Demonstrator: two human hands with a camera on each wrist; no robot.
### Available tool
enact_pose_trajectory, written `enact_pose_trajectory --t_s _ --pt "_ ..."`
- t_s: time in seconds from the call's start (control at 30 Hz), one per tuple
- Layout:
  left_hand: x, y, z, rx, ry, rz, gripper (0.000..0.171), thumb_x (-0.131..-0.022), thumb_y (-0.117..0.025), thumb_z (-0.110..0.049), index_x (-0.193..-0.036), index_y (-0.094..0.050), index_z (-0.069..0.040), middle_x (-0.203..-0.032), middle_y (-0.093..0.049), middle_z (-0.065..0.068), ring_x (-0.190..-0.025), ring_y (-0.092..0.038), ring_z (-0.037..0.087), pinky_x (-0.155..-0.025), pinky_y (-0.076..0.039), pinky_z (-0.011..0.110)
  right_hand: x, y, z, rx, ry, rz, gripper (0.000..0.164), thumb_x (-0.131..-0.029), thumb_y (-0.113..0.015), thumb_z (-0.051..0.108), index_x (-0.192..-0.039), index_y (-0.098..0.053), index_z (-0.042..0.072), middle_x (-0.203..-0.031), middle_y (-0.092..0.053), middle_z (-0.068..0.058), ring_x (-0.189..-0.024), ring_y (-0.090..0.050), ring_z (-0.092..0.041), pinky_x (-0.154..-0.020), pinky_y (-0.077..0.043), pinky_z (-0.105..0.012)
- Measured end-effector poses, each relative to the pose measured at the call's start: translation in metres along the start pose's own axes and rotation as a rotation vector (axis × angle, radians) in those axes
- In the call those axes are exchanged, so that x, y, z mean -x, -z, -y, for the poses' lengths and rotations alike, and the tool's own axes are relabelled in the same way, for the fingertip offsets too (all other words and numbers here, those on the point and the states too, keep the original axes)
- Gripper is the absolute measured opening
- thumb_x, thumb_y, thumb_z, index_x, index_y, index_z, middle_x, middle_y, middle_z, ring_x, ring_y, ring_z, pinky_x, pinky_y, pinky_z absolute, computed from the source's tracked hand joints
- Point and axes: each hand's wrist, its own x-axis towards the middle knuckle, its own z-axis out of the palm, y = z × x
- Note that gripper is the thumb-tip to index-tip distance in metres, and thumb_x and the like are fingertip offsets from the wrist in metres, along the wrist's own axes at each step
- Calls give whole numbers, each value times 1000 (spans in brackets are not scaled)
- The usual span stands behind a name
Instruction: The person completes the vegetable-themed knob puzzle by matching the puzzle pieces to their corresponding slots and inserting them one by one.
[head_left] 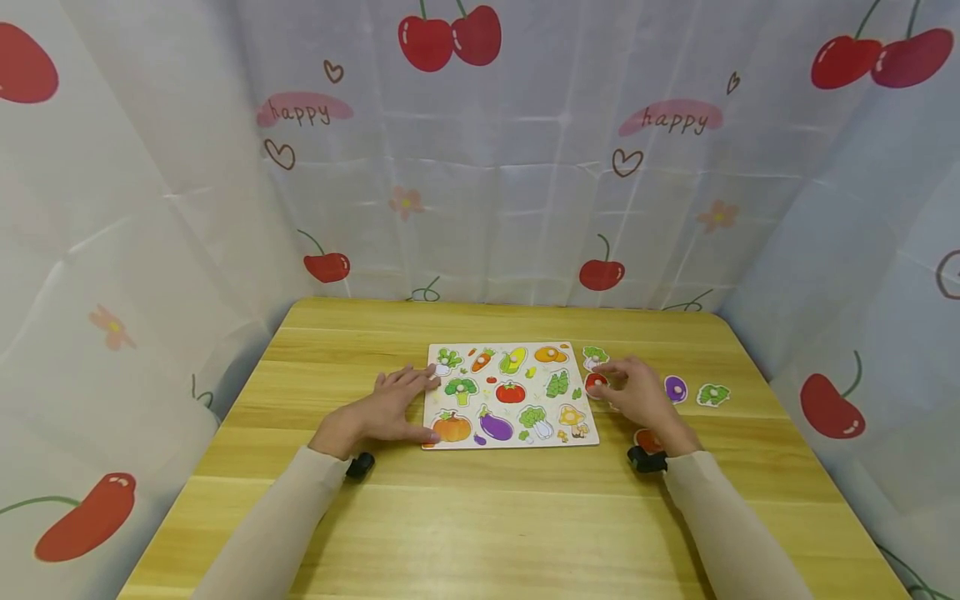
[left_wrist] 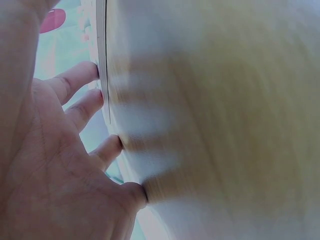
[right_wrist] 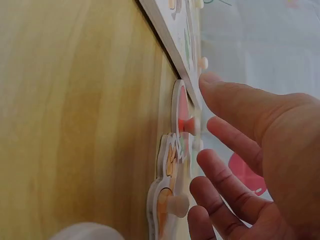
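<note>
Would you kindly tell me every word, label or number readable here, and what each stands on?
"happy": on the left pink patch of the back curtain.
"happy": on the right pink patch of that curtain.
No lettering can be made out on the puzzle board or loose pieces.

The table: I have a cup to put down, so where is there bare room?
The table is bare between the sleeves in front of the puzzle board, left of the left hand, and between board and curtain. It is crowded right of the board, where loose pieces surround the right hand.
</note>
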Motion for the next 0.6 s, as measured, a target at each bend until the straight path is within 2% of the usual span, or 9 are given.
enact_pose_trajectory --t_s 0.27,0.6 --pt "1 -1 0 0 6 10 109 -97 -90 -64 -181 -43 -13 -196 -25 11 -182 -14 54 -139 -5 89 0 -2 -5 -25 -28 11 37 -102 -94 31 -133 -88 10 -136 -79 -22 -119 -69 -39 -102 -55 -50" --pt "0 0 -1 -2 -1 4 107 -97 -90 -63 -179 -44 -12 -196 -26 12 -182 -16 54 -139 -7 89 -2 -7 -9 -84 -99 -29 22 -107 -89 25 -121 -92 9 -122 -78 -22 -99 -69 -26 -79 -52 -30"
